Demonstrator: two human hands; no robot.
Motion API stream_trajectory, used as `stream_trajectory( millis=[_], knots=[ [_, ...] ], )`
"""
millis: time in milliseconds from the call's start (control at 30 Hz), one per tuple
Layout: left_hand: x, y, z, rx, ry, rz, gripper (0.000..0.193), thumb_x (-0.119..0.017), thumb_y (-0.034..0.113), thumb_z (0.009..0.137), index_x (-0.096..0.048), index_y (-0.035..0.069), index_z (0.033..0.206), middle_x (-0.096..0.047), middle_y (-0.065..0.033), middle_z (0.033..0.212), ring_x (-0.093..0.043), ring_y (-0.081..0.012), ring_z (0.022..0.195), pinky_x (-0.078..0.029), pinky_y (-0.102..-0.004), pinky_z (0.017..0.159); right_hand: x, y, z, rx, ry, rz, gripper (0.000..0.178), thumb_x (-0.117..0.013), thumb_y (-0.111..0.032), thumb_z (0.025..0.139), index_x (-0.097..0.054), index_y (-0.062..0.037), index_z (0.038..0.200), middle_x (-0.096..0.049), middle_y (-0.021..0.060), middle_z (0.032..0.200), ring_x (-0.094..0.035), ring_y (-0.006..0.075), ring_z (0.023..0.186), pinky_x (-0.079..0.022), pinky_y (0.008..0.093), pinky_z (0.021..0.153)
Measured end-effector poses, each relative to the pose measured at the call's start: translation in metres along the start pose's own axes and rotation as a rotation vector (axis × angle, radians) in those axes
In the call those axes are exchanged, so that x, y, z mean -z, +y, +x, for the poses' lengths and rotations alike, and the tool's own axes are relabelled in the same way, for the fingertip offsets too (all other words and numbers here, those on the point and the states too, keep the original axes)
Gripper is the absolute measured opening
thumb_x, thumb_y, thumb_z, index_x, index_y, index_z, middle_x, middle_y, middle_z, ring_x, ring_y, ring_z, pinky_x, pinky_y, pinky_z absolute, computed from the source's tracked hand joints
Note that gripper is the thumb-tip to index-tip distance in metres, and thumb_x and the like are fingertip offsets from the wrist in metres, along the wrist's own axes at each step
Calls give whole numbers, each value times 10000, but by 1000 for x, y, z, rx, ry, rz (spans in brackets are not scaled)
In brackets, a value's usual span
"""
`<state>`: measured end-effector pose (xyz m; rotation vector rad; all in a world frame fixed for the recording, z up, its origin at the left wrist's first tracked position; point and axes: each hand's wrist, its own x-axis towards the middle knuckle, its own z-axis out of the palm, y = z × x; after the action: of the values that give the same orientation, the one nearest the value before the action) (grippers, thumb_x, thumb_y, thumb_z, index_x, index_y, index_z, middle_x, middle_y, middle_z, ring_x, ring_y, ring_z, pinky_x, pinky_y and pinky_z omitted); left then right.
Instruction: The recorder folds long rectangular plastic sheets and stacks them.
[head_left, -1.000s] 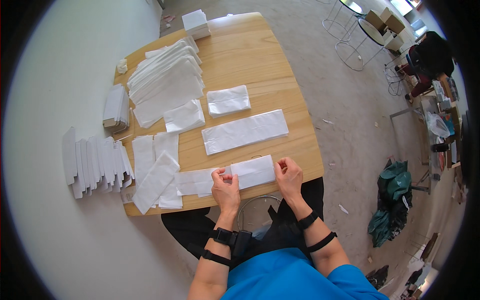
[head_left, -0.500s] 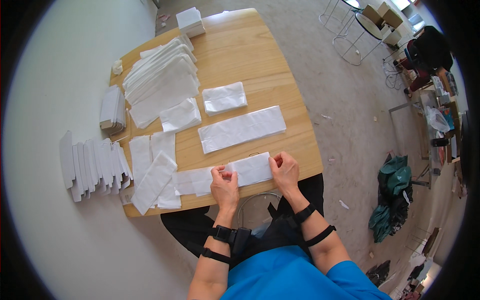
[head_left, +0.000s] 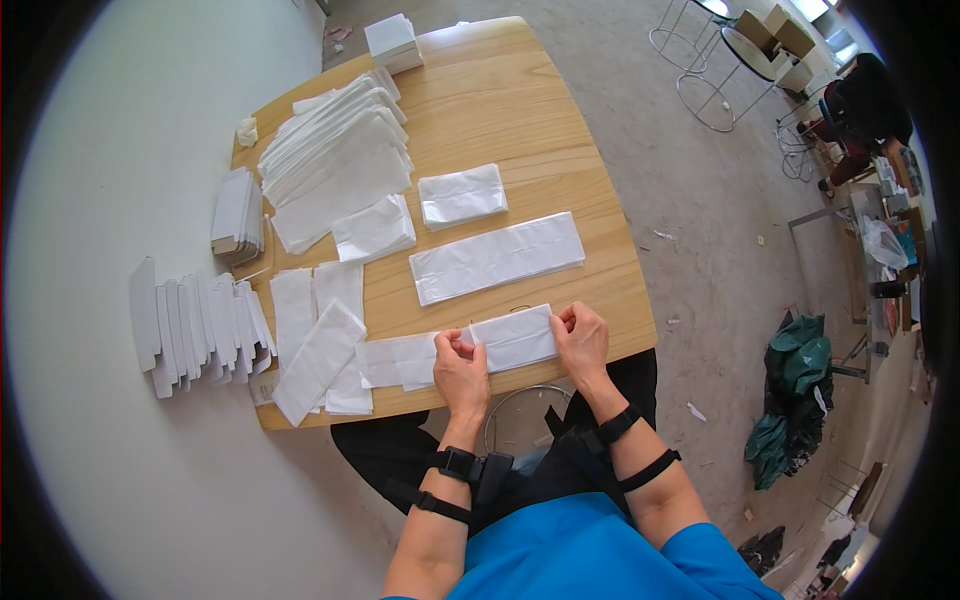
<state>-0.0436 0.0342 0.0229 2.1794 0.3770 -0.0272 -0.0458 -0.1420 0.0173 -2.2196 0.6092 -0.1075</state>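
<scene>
Little has shifted since a second ago: left hand [head_left: 460, 367] and right hand [head_left: 581, 338] still pinch the white folded sheet [head_left: 513, 338] at the table's [head_left: 520, 110] near edge (ends held taut, apparently to square its fold).

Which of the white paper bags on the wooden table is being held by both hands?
The white paper bag at the near table edge; left hand and right hand pinch its two ends. The other bags lie untouched farther away.

Both forearms reach forward, each with two dark wrist straps. The left hand [head_left: 460, 367] and right hand [head_left: 581, 340] pinch with fingers curled, knuckles up
</scene>
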Motion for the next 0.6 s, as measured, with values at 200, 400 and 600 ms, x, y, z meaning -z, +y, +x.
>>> stream_trajectory(
  millis=[200, 400, 600],
  knots=[
    [1, 3, 2, 0, -8, -20, 321, -699, 87, 780, -506, 32, 1030, -573, -73, 729, -590, -235, 665, -472, -372, 632, 3, 2, 1, 15, -32, 20, 173, -701, -137, 777, -597, -7, 731, -625, 156, 694, -620, 313, 652, -478, 415, 606],
    [16, 34, 4, -28, -114, -195, 186, -637, 167, 883, -600, -1, 953, -634, -67, 740, -596, -167, 652, -484, -302, 633, 36, -22, 0, -284, -145, 453, 247, -642, -246, 896, -636, -9, 825, -656, 79, 735, -636, 157, 638, -506, 289, 571],
    [-20, -11, 18, 195, -401, -415, 276, -487, 241, 983, -625, 4, 954, -699, -94, 841, -661, -134, 718, -519, -271, 655, -6, 2, -6, -558, -322, 768, 372, -537, -356, 968, -622, -15, 845, -648, 80, 757, -652, 147, 653, -534, 235, 571]
  ],
)
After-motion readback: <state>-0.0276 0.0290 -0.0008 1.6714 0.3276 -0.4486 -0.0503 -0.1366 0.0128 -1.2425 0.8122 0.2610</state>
